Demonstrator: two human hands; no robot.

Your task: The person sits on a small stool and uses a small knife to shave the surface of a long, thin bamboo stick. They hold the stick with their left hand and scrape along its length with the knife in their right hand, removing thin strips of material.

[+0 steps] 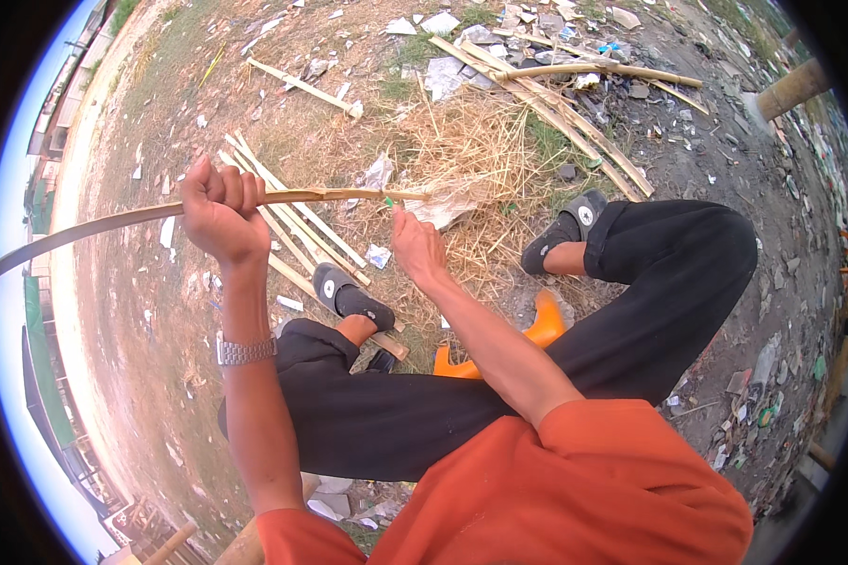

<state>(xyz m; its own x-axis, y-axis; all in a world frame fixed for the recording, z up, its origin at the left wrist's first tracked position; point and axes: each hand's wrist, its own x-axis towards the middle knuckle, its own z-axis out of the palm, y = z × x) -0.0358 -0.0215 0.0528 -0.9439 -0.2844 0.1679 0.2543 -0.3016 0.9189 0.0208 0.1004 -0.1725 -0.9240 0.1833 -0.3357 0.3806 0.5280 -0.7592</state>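
My left hand point(219, 215) is closed around a long thin bamboo strip point(94, 229) that runs from the far left edge across to the middle. My right hand point(416, 247) pinches a small green-handled tool point(389, 201) against the strip's right end, near its tip point(396, 196). A metal watch point(245, 351) sits on my left wrist. I sit with black trousers point(631, 311) and black sandals point(349, 297) below the hands.
Split bamboo strips point(297, 226) lie on the ground under the hands, longer poles point(575, 104) at the upper right. Dry grass point(481, 151), scattered rubble and litter cover the dirt. An orange plastic object point(546, 325) lies between my legs.
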